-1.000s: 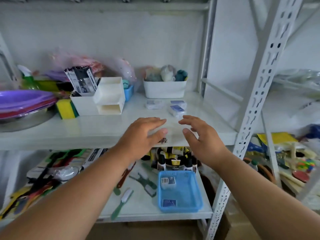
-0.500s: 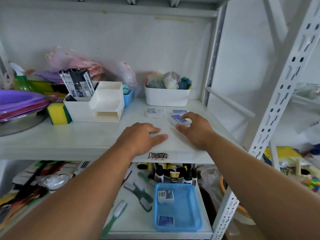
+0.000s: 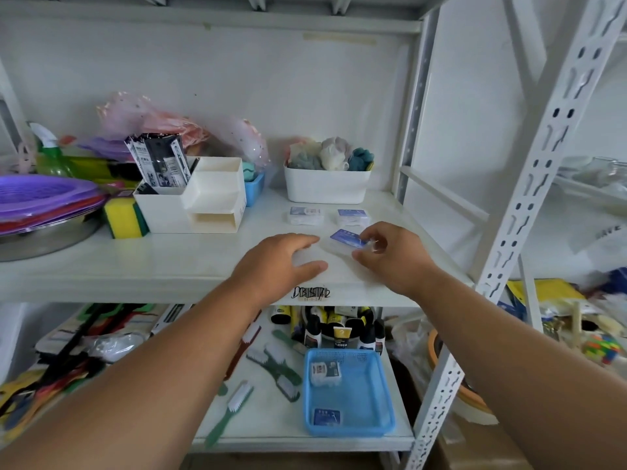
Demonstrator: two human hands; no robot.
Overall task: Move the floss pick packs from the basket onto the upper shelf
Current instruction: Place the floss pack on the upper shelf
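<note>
Since half a second ago the right hand [image 3: 393, 256] has lifted slightly, its fingers now pinching a floss pick pack [image 3: 346, 239] at the pack's right end, low over the upper shelf [image 3: 169, 262]. Beside it, the left hand [image 3: 281, 262] rests palm-down, fingers loosely spread, holding nothing. Two more packs [image 3: 305, 215] lie just behind, in front of a white bin [image 3: 325, 186] of cloths. An organizer [image 3: 200, 201] and sponge [image 3: 124, 217] stand to the left. Below, the blue basket [image 3: 380, 405] holds two packs, with brushes [image 3: 234, 408] beside it. White slotted posts [image 3: 509, 232] frame the shelving.
</note>
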